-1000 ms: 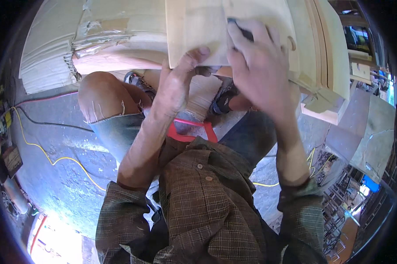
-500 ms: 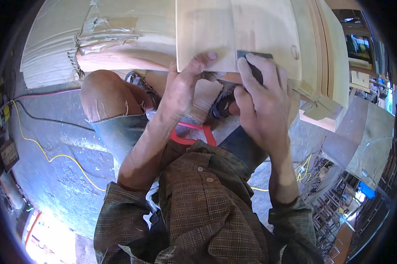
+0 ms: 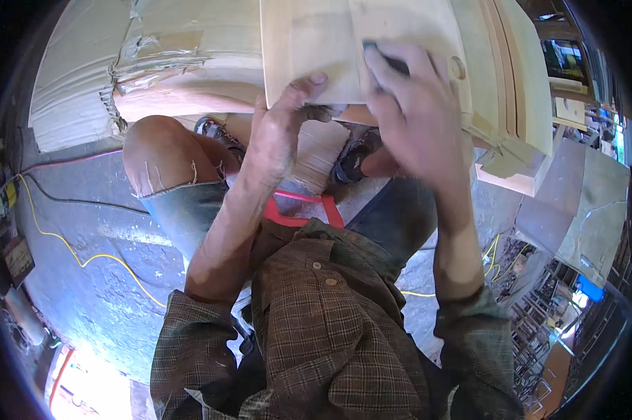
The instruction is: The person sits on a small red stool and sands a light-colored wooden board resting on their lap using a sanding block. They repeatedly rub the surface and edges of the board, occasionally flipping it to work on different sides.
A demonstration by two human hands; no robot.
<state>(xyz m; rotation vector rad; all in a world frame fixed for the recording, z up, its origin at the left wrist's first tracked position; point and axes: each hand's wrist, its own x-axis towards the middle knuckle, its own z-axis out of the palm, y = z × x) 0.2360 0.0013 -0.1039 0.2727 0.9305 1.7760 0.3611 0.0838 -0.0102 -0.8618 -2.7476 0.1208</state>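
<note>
A pale wooden board (image 3: 309, 38) lies in front of me at the top middle, with a seam down its length and a knot near its right edge. My left hand (image 3: 277, 133) is closed on its near edge, thumb on top and fingers underneath. Over the right part of the board, my right hand (image 3: 421, 105) presses a dark piece of sandpaper (image 3: 398, 66) flat on the surface. The hand is slightly blurred, and its fingers cover most of the sandpaper.
Torn cardboard (image 3: 71, 94) spreads left of the board. More boards (image 3: 501, 70) are stacked to the right. Between my legs is a red frame (image 3: 330, 210). A yellow cord (image 3: 64, 241) crosses the floor at left, and metal pieces (image 3: 540, 336) crowd the lower right.
My right hand has slid the sandpaper away from me and slightly left over the board. The left hand keeps its hold; board and hand appear a little farther left and up in view.
</note>
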